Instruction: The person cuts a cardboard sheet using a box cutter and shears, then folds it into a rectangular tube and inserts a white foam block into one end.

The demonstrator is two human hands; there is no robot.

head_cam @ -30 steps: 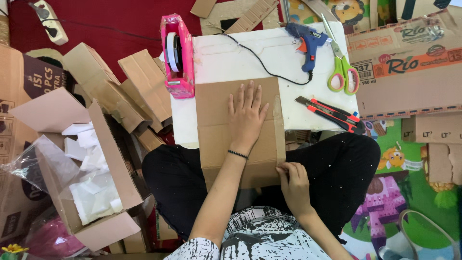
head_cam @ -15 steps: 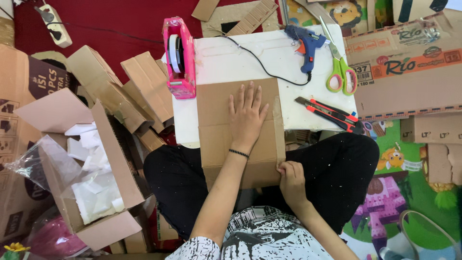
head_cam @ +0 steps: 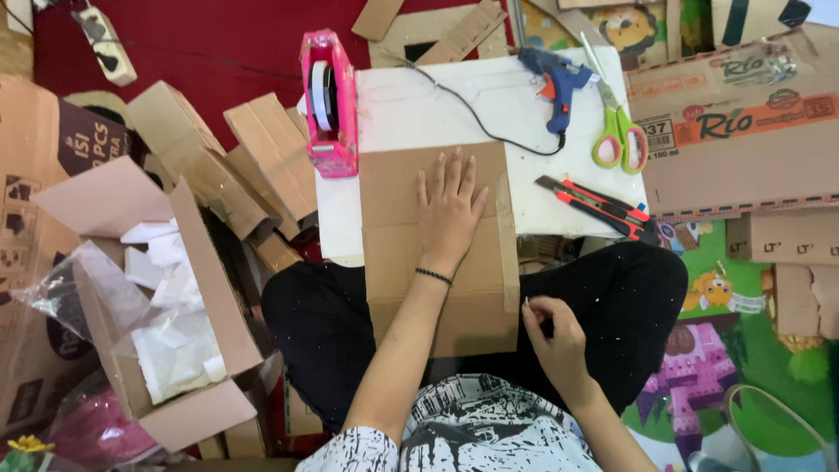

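My left hand [head_cam: 450,205] lies flat, fingers spread, on the brown corrugated cardboard sheet [head_cam: 437,249], which sits half on the small white table [head_cam: 419,109] and half over my lap, the near end overhanging my black trousers. My right hand [head_cam: 555,341] is at the sheet's lower right corner with thumb and fingertips pinched together around something small and pale; I cannot tell whether it is a pen, a blade or a peel of tape. Compared with a second ago, the left hand has not budged from its place, while the right hand has drifted slightly outward, so it now sits just off the cardboard edge instead of on it. The narrow cardboard strip [head_cam: 507,245] along the sheet's right edge lies as it did. I read that as the sheet being pinned steady while the right hand finishes with that corner. Across the table, untouched, are the pink tape dispenser [head_cam: 328,100] at the left edge, the blue hot-glue gun [head_cam: 552,83] with its black cord, the green-handled scissors [head_cam: 619,135] and the red and black utility knives [head_cam: 599,205]. To my left stands an open cardboard box [head_cam: 188,306] holding white foam pieces.
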